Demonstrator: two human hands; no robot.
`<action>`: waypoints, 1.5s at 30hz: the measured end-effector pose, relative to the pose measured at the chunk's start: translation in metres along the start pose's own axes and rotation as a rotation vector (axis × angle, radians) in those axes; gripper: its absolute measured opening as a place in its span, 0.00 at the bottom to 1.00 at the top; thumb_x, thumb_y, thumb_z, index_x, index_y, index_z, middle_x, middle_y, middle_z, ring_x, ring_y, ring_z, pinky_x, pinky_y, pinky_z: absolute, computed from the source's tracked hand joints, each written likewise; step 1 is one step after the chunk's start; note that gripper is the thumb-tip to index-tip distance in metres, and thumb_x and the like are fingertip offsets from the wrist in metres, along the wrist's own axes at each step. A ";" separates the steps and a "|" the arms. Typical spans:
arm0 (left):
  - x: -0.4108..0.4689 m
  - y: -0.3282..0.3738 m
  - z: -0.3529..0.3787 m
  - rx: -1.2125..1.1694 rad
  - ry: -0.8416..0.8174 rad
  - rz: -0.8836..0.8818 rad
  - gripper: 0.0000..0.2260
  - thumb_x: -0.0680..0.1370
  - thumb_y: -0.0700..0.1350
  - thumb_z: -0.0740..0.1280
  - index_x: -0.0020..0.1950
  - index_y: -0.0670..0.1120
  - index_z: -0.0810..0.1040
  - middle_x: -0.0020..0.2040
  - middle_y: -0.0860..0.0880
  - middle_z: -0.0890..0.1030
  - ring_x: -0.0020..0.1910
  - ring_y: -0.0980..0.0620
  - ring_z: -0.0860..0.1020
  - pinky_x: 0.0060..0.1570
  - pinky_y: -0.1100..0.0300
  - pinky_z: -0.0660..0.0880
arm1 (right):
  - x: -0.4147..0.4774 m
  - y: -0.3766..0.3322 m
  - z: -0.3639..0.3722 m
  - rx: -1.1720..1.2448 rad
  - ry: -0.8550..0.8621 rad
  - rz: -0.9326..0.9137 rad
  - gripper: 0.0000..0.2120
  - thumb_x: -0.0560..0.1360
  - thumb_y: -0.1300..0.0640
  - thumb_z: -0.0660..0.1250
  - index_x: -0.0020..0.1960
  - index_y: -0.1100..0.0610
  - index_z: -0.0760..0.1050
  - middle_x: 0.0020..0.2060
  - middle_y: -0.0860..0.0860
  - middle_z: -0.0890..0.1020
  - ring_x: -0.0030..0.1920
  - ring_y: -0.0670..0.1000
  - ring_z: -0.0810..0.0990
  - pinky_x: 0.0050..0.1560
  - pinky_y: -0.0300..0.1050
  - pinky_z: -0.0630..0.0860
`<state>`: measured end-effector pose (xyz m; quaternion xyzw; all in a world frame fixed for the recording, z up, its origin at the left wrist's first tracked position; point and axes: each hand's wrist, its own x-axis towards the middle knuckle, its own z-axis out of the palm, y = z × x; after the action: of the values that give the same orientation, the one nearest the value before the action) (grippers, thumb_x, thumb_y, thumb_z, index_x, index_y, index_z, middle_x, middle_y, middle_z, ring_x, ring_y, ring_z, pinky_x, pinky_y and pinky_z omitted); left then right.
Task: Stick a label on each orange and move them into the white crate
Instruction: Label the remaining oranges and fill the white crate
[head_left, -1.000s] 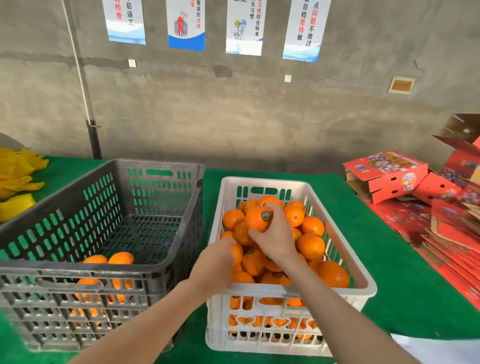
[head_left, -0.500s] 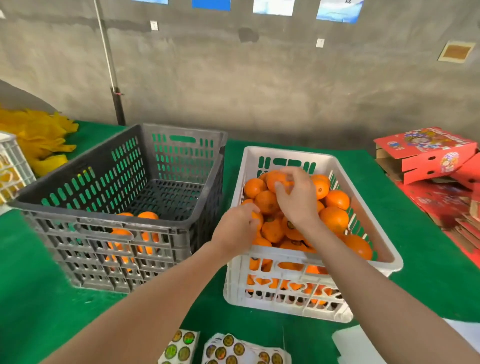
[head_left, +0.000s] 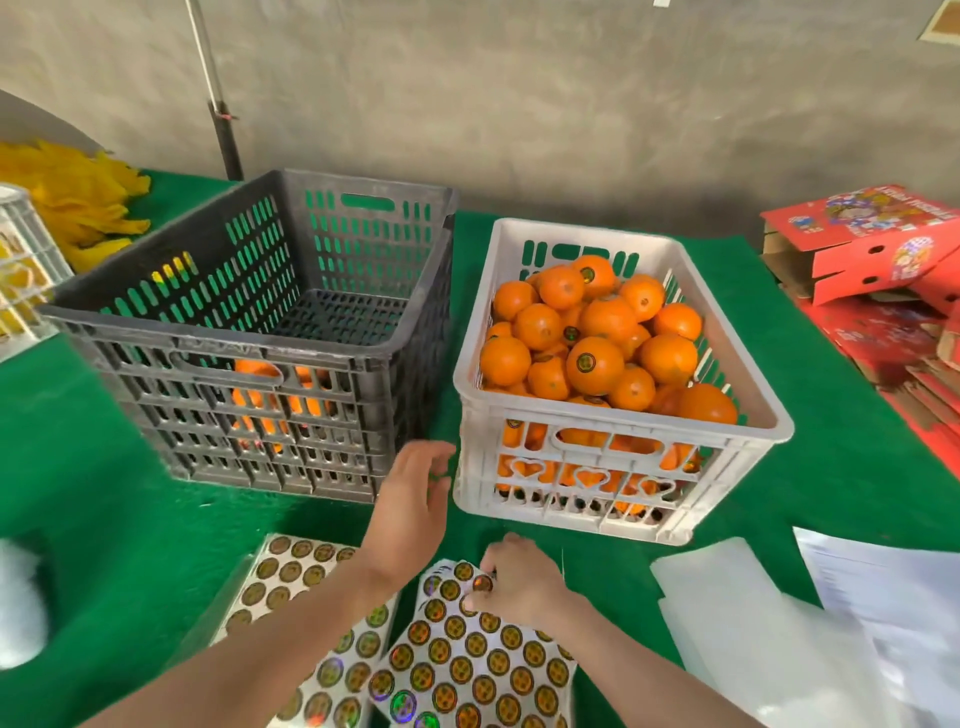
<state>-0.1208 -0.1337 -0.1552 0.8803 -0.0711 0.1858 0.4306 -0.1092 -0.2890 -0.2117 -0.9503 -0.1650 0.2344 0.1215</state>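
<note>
Right hand (head_left: 511, 582) was pinching a label (head_left: 482, 584) off the sheet (head_left: 467, 660) on the counter (head_left: 104, 519); left hand (head_left: 413, 499) hovered loose, holding nothing. Oranges (head_left: 595, 364) sat piled in the white crate (head_left: 737, 364), few in the grey crate (head_left: 249, 332).

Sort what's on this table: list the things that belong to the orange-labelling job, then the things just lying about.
Part of the job:
- white crate with labelled oranges
- dark crate holding a few oranges
- sticker sheets
- right hand picking at a sticker
- left hand, empty

Lying about:
- red cartons
- yellow pile
- white papers
</note>
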 end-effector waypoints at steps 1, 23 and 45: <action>-0.009 -0.008 0.002 0.013 -0.085 -0.124 0.14 0.77 0.31 0.63 0.61 0.39 0.75 0.53 0.49 0.75 0.54 0.50 0.76 0.50 0.74 0.69 | 0.001 -0.001 0.003 0.025 0.039 0.000 0.14 0.71 0.47 0.68 0.38 0.58 0.73 0.45 0.53 0.74 0.51 0.55 0.74 0.47 0.46 0.72; -0.008 -0.018 0.015 -0.742 -0.564 -1.164 0.10 0.77 0.37 0.58 0.49 0.36 0.78 0.47 0.36 0.82 0.42 0.41 0.80 0.50 0.49 0.77 | -0.046 0.002 -0.001 0.207 0.732 -0.377 0.08 0.65 0.66 0.77 0.42 0.57 0.85 0.36 0.52 0.80 0.37 0.52 0.80 0.39 0.39 0.77; 0.003 0.013 -0.066 0.072 -0.349 -0.080 0.08 0.75 0.48 0.67 0.53 0.51 0.78 0.44 0.61 0.77 0.43 0.60 0.76 0.42 0.69 0.72 | -0.031 -0.107 -0.159 0.621 0.951 -0.687 0.07 0.75 0.62 0.65 0.51 0.55 0.78 0.44 0.46 0.79 0.46 0.41 0.76 0.45 0.35 0.74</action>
<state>-0.1390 -0.0894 -0.1075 0.9161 -0.1031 0.0157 0.3871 -0.0850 -0.2269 -0.0291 -0.7645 -0.3117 -0.2260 0.5170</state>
